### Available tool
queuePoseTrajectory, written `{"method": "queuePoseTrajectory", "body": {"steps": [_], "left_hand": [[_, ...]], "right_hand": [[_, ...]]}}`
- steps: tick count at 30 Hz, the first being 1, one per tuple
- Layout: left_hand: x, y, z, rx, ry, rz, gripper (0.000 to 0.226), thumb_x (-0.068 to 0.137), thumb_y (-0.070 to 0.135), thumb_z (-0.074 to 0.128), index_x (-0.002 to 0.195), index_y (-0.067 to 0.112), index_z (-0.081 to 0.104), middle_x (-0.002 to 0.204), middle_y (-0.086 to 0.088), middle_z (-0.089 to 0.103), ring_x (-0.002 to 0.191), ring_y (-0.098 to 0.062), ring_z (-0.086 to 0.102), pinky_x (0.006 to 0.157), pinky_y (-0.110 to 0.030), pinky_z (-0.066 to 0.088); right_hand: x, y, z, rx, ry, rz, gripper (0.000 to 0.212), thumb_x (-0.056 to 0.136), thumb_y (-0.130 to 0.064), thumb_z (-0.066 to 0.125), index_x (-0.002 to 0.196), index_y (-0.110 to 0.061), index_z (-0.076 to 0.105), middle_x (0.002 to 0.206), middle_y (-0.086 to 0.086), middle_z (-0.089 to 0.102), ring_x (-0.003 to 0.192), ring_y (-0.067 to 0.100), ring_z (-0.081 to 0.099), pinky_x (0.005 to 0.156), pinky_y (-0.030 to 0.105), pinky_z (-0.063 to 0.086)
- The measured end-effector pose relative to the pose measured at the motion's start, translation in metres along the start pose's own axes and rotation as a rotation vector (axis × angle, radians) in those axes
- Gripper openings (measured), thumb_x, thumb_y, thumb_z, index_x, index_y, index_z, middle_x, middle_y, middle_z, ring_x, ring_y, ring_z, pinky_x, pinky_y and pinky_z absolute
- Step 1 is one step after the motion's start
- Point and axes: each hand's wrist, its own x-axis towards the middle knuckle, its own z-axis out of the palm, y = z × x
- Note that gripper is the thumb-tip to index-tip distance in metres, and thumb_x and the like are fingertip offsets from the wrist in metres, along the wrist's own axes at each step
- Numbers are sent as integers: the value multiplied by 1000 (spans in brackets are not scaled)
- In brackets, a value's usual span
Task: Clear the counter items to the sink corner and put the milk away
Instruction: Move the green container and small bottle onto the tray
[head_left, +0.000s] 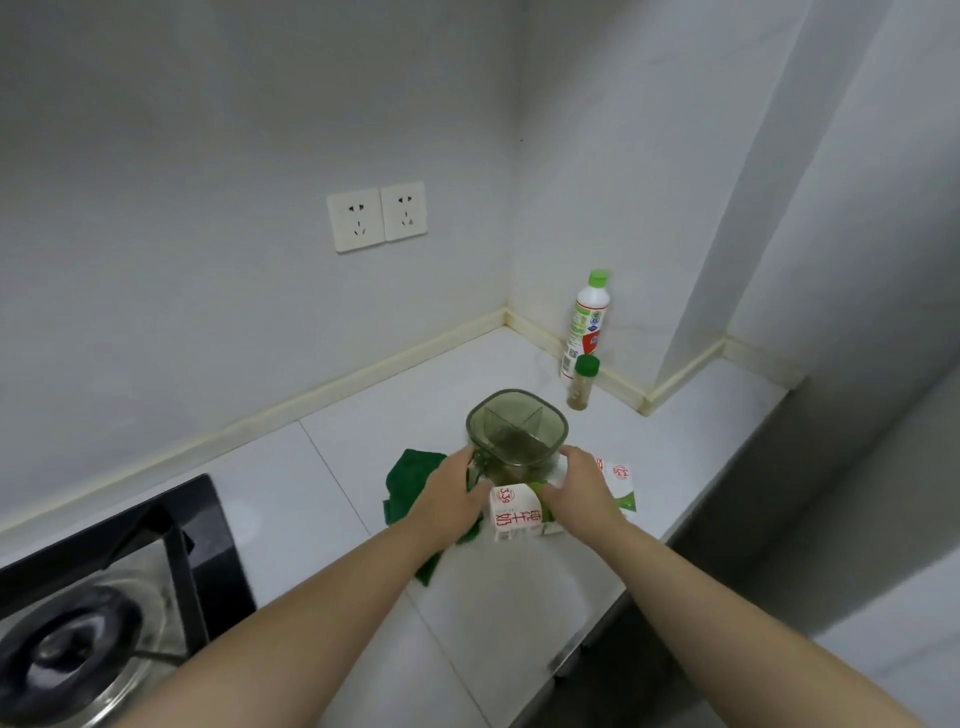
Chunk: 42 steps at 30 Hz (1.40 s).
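Two-handed clasp: left hand (447, 493) and right hand (579, 483) curl against opposite sides of the green container (517, 431), probably to lift it level.
Gas hob (104, 597): far left of container.
Green cloth (410, 483): just left.
Milk carton (514, 514): just in front, not yet put away; second carton (618, 480) just right.
Bottle (589, 322), spice jar (584, 382): beyond, against the wall.

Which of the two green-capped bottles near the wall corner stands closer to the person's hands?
The short clear spice jar with brownish contents. The tall white plastic bottle with the printed label stands just behind it, deeper in the corner.
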Motion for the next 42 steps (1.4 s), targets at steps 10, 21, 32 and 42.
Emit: {"method": "queuePoseTrajectory", "body": {"steps": [10, 21, 32, 42], "left_hand": [[110, -13, 16, -124, 54, -441, 49, 99, 42, 33, 106, 2, 61, 111, -15, 60, 92, -25, 54, 86, -33, 44], [146, -31, 24, -305, -116, -596, 52, 92, 51, 46, 118, 7, 52, 108, -8, 55, 97, -21, 52, 72, -26, 51], [185, -33, 23, -213, -115, -589, 51, 97, 53, 29, 73, 12, 50, 72, -6, 55, 88, -26, 55, 85, -37, 50], [208, -53, 28, -208, -177, -573, 56, 96, 56, 28, 67, 14, 53, 67, -2, 57, 69, -16, 53, 73, -30, 44]], "right_hand": [[112, 22, 0, 307, 25, 376, 54, 98, -20, 44, 146, -12, 20, 145, 10, 38, 123, 30, 47, 92, 34, 46], [165, 32, 35, 472, -118, 464, 38, 94, -25, 47, 129, -11, 38, 114, 13, 57, 92, 25, 58, 67, 31, 52], [216, 34, 13, 537, 170, 391, 47, 89, -26, 54, 130, -8, 39, 121, 12, 53, 107, 29, 55, 89, 39, 47], [272, 48, -16, 314, 263, 261, 59, 80, -22, 71, 128, -8, 41, 121, 10, 51, 108, 27, 53, 89, 38, 49]]}}
